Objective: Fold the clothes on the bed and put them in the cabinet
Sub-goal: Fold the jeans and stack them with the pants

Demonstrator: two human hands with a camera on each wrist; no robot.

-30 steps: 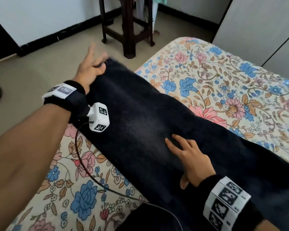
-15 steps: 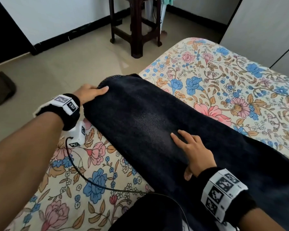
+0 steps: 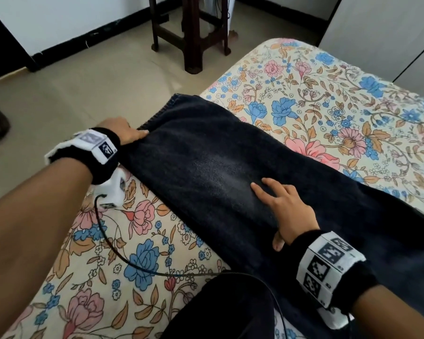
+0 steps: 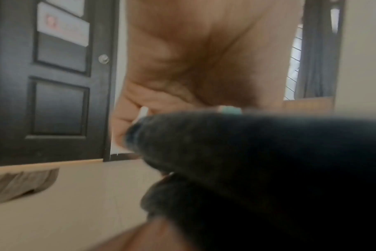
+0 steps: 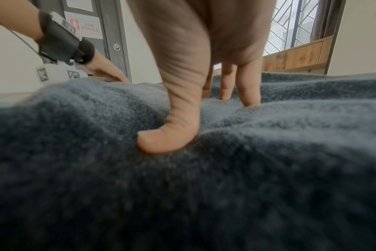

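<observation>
Dark blue jeans (image 3: 206, 167) lie stretched out across the floral bed sheet (image 3: 328, 106), one hem toward the bed's far-left edge. My left hand (image 3: 124, 132) grips the near side edge of the leg just short of the hem, thumb on top. In the left wrist view its fingers (image 4: 122, 129) curl round the blurred fabric edge (image 4: 268, 152). My right hand (image 3: 284, 204) lies flat on the middle of the leg, fingers spread. The right wrist view shows its thumb (image 5: 167, 139) and fingertips pressed into the denim (image 5: 182, 195).
A dark wooden stool (image 3: 191, 33) stands on the tiled floor past the bed's corner. White cabinet doors (image 3: 389, 33) rise at the far right. A black cable (image 3: 132, 263) trails over the sheet near me. Dark cloth (image 3: 218, 309) sits at the bottom edge.
My left hand came back from the far hem, where its fingers were spread, to the leg's side edge and took hold of it. The right hand stayed pressed on the jeans.
</observation>
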